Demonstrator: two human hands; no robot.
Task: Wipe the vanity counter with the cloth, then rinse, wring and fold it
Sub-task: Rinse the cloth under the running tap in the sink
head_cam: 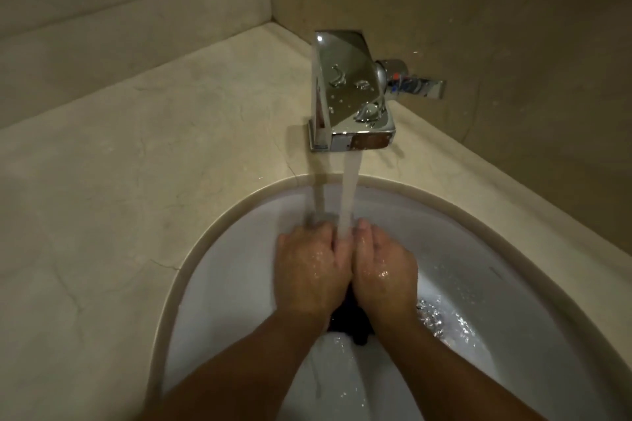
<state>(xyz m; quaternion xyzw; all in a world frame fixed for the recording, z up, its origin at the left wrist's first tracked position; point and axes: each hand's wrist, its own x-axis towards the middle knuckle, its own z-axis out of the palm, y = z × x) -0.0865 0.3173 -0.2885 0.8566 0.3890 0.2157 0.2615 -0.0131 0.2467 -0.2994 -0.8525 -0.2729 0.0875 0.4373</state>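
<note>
1. Our left hand [307, 263] and right hand [383, 267] sit pressed side by side over the sink [239, 284], fingers curled down around the cloth [350, 323].
2. The cloth is dark and mostly hidden; a bunch of it shows between our wrists, low in the sink.
3. Water [350, 188] runs from the tap [349, 92] and lands where our hands meet.
4. The counter [136, 181] surrounds the sink.

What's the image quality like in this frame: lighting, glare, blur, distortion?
Head view: dim, warm lighting; glare spots on the chrome faucet and on the wet left hand and right hand; the water stream is smeared by motion; mild wide-angle stretch toward the edges; the dark cloth under both hands is almost lost in shadow.
</note>
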